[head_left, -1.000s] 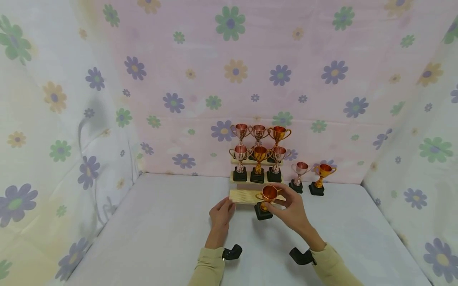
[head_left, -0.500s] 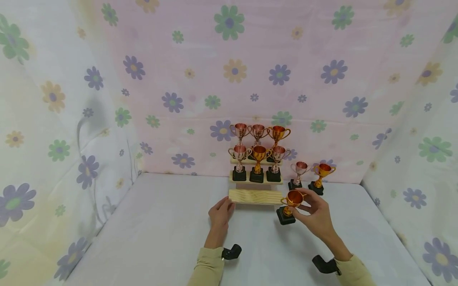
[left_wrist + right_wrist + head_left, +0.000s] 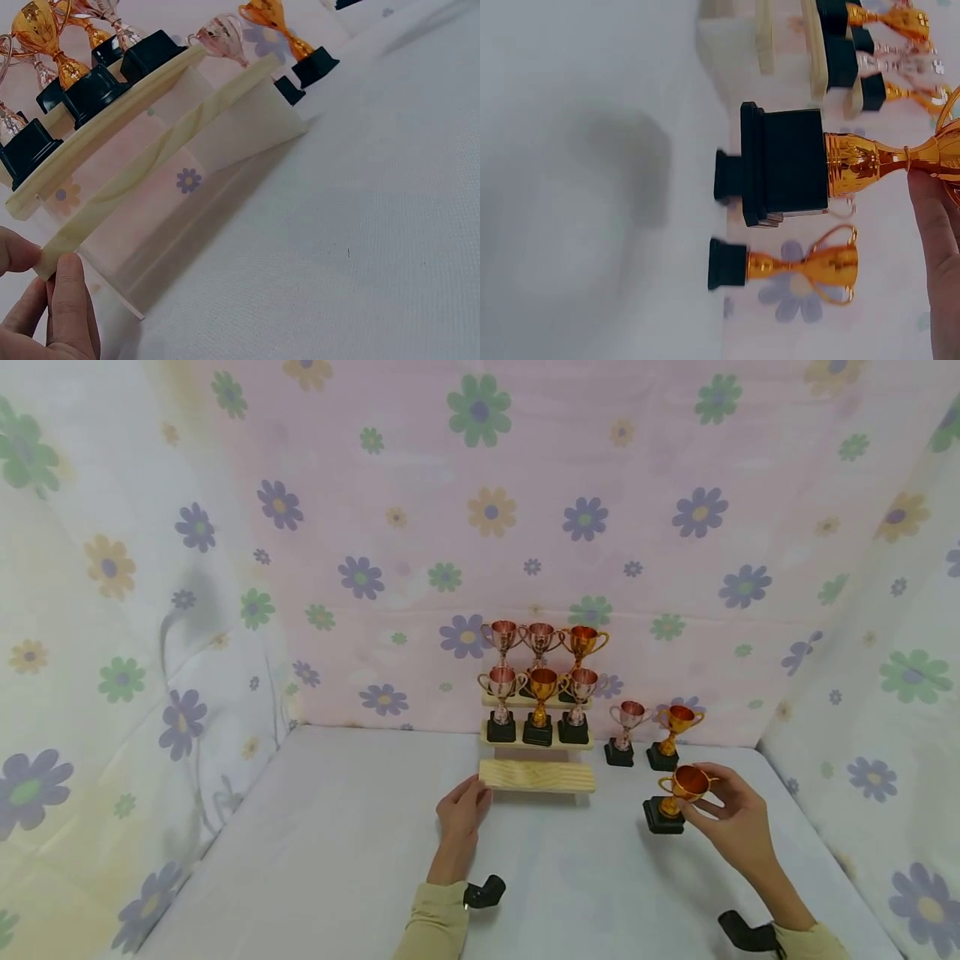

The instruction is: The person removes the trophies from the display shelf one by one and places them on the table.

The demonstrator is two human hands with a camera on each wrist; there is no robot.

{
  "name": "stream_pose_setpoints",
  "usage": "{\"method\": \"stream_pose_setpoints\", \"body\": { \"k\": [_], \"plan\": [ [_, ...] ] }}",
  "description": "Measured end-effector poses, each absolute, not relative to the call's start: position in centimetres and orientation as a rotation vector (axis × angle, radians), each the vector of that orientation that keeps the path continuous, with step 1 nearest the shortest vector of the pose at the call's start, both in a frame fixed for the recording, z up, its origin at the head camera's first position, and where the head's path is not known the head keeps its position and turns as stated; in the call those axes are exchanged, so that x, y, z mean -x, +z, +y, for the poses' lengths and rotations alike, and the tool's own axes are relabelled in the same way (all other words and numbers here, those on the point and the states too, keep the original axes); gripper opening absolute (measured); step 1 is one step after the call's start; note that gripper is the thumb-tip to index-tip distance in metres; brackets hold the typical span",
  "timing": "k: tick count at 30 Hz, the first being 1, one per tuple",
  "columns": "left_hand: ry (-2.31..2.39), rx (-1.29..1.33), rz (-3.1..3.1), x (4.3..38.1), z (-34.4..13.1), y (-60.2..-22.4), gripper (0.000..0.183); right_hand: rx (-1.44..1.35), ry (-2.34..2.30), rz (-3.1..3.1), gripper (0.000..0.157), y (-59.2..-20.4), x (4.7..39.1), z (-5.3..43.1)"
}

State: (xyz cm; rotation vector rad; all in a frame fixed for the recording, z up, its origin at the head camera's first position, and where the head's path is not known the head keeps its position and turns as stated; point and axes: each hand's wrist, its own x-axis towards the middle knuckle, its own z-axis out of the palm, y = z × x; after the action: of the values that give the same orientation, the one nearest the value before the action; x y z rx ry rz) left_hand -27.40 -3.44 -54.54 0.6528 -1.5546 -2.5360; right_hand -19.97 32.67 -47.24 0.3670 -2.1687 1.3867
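White table (image 3: 337,852), pinkish backdrop (image 3: 420,468) on the far side, plus a paler left cloth (image 3: 67,635) and right cloth (image 3: 862,693). Flowers (image 3: 480,411) all over them, mostly purple, green and kinda yellowy-orange.

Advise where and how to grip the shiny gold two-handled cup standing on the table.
Probably pinch the standing gold cup at its narrow stem, above the black base, from the right. It stands upright, slimmest between base and bowl; a pink metallic two-handled cup stands on its left, and the right hand holds another gold cup in front.
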Motion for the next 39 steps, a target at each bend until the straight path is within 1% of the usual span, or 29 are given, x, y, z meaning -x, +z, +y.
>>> {"method": "stream_pose_setpoints", "body": {
  "k": [9,22,27,39],
  "plan": [
    [-2.541,-0.698,-1.561,27.4,-3.4,-54.5,0.035,-0.258,1.32,-2.231,0.054,-47.3,20.2,36.5],
    [-2.551,-0.674,-1.549,27.2,-3.4,-54.5,0.037,-0.198,1.342,-2.27,0.051,-47.9,22.6,40.7],
    [-2.559,-0.693,-1.539,27.2,-3.4,-54.5,0.037,-0.198,1.325,-2.31,0.049,-47.5,23.6,41.7],
    [-2.538,-0.678,-1.518,27.0,-3.3,-54.4,0.036,-0.095,1.275,-2.432,0.057,-46.5,27.3,44.0]
  ]
}}
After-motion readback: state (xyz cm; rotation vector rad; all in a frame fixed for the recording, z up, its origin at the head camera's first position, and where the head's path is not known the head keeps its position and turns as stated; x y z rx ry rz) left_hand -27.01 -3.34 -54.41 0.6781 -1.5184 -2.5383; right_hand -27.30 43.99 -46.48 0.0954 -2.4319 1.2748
